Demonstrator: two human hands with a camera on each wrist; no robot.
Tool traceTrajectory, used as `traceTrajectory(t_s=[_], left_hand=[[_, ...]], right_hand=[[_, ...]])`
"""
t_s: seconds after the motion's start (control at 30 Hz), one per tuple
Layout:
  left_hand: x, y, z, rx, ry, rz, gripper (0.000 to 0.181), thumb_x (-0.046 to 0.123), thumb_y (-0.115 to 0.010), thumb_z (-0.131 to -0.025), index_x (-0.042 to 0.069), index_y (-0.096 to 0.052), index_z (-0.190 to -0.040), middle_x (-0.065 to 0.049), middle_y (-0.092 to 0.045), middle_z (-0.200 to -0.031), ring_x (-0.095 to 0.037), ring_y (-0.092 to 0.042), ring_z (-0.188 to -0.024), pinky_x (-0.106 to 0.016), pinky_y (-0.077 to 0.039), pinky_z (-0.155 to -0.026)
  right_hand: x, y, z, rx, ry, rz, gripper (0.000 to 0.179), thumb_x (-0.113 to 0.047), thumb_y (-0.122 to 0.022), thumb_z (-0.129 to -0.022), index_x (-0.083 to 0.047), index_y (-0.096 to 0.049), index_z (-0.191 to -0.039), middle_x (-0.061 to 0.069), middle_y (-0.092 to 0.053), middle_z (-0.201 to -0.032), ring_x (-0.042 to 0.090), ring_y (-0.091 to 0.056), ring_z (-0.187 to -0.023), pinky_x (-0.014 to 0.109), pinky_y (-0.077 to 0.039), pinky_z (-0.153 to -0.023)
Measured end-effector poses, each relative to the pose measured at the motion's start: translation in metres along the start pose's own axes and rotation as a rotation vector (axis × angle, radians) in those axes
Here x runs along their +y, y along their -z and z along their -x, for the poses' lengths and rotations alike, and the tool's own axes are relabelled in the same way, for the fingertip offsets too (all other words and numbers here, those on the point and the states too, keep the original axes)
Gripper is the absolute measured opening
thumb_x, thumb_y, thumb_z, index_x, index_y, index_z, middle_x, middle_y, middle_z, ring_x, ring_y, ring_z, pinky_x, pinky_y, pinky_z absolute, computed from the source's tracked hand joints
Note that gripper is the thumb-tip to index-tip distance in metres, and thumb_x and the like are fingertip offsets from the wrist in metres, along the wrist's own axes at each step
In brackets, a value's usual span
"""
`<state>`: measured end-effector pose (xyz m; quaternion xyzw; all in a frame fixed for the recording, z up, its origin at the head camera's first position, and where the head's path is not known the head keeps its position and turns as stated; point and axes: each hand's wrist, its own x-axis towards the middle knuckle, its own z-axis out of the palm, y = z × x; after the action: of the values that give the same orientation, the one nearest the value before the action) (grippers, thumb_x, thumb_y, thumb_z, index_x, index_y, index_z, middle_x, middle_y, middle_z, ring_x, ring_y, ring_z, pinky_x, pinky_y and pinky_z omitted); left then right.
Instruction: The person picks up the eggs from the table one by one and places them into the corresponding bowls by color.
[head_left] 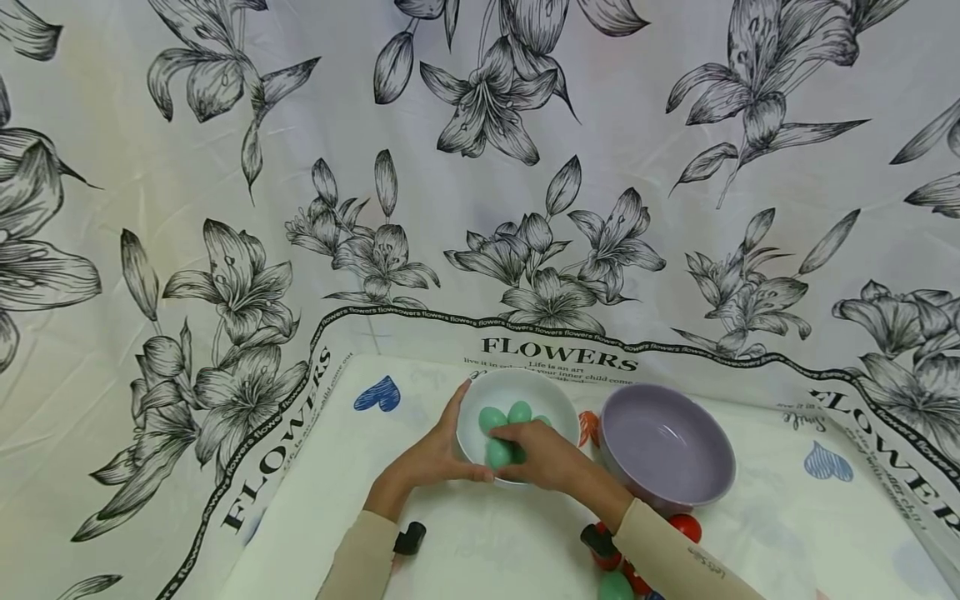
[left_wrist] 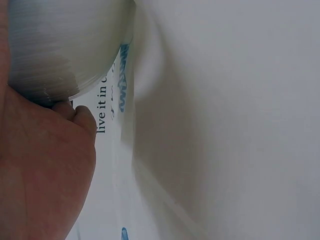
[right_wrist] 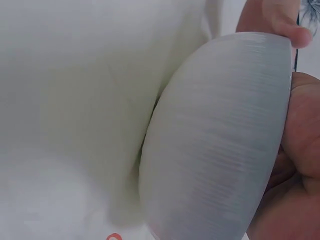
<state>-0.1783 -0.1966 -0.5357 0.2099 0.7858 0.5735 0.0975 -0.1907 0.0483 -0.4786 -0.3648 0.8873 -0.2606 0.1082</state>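
A white bowl stands on the cloth-covered table, with several light green toy eggs inside. My left hand grips the bowl from its left side, fingers along the far left wall and thumb at the near rim. In the left wrist view, the hand curves round the outside of the bowl. My right hand reaches over the near right rim, its index finger and thumb pinching a green egg. The right wrist view shows the bowl's outer wall; its inside is hidden there.
A purple bowl stands right of the white one. Red balls and another green egg lie near it, partly under the right forearm. A flower-printed cloth hangs behind the table.
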Motion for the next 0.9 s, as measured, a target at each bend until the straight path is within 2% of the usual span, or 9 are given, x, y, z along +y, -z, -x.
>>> traceTrajectory(t_s=[0.53, 0.9], left_hand=[[0.0040, -0.0004, 0.0001, 0.006, 0.002, 0.006, 0.146, 0.038, -0.101, -0.071, 0.044, 0.010, -0.167, -0.002, -0.011, -0.177, -0.031, -0.037, -0.151, -0.059, -0.035, -0.120], [0.0011, -0.0015, 0.0008, 0.010, 0.015, 0.000, 0.146, 0.039, -0.101, -0.071, 0.048, 0.011, -0.166, 0.000, -0.012, -0.176, -0.027, -0.036, -0.151, -0.058, -0.032, -0.122]], right_hand=[[0.0009, -0.0042, -0.0050, -0.021, -0.021, 0.067, 0.059, -0.029, -0.089, -0.089, -0.010, -0.068, -0.142, 0.002, -0.074, -0.129, 0.015, -0.068, -0.110, 0.033, -0.059, -0.092], [-0.0027, -0.0054, -0.0062, -0.042, -0.060, 0.145, 0.063, -0.031, -0.089, -0.088, -0.013, -0.067, -0.145, -0.001, -0.073, -0.130, 0.013, -0.067, -0.106, 0.036, -0.059, -0.094]])
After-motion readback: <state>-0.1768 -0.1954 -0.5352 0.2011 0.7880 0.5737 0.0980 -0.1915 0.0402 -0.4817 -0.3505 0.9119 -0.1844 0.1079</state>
